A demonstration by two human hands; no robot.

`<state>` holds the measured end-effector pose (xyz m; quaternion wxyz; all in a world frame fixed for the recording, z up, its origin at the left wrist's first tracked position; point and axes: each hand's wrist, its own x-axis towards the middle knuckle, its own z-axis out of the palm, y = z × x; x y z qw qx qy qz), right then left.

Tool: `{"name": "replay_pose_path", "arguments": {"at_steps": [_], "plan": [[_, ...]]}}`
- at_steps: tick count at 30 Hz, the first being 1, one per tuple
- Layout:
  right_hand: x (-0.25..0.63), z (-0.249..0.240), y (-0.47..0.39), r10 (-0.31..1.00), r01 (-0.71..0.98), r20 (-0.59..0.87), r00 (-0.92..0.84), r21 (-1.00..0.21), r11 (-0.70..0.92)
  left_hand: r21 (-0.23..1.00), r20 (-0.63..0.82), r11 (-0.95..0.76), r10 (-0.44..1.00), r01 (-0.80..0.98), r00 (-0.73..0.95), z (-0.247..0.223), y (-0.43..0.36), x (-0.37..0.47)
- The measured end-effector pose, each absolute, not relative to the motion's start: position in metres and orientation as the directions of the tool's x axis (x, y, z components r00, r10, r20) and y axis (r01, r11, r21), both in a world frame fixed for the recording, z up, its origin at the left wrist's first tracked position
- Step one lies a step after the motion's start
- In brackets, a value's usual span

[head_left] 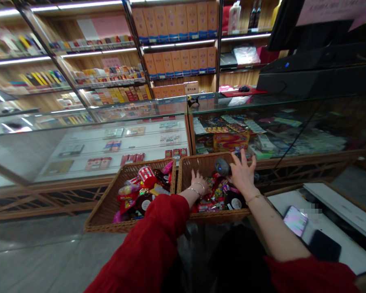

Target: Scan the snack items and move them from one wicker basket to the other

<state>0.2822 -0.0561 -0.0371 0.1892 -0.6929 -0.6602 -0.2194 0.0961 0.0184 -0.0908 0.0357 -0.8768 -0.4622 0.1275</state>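
My left hand (199, 184) reaches into the right wicker basket (186, 173), fingers apart, close to the wrapped candies (218, 191) in it. A silver bangle circles that wrist. My right hand (243, 170) is spread open over the basket's right back corner, beside a dark grey rounded object (222, 167) with a small blue spot. Whether the palm touches this object is hidden. A dark round pack with a white label (235, 202) lies at the basket's front right. The left wicker basket (100, 207) holds a red-and-white striped tub (147, 176) and several bright packets.
Behind the baskets runs a glass display counter (122, 140) with small boxes inside. Shelves of orange boxes (177, 22) line the wall. A monitor (285, 28) stands at the upper right. A phone (295, 220) lies on a white surface at right, near a dark flat item (325, 245).
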Motion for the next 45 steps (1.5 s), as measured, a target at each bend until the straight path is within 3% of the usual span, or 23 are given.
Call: {"name": "replay_pose_path", "arguments": {"at_steps": [12, 34, 45], "plan": [[0.282, -0.033, -0.058, 0.853, 0.997, 0.517, 0.069, -0.010, -0.074, -0.204, -0.200, -0.564, 0.824, 0.800, 0.530, -0.090, 0.017, 0.100], [0.282, -0.035, -0.058, 0.823, 0.996, 0.561, 0.088, -0.052, -0.072, -0.222, -0.139, -0.555, 0.832, 0.801, 0.538, -0.044, 0.009, 0.092], [0.283, -0.041, -0.053, 0.784, 0.989, 0.605, 0.140, -0.129, -0.077, -0.211, 0.023, -0.548, 0.825, 0.809, 0.565, -0.013, 0.012, 0.071]]}}
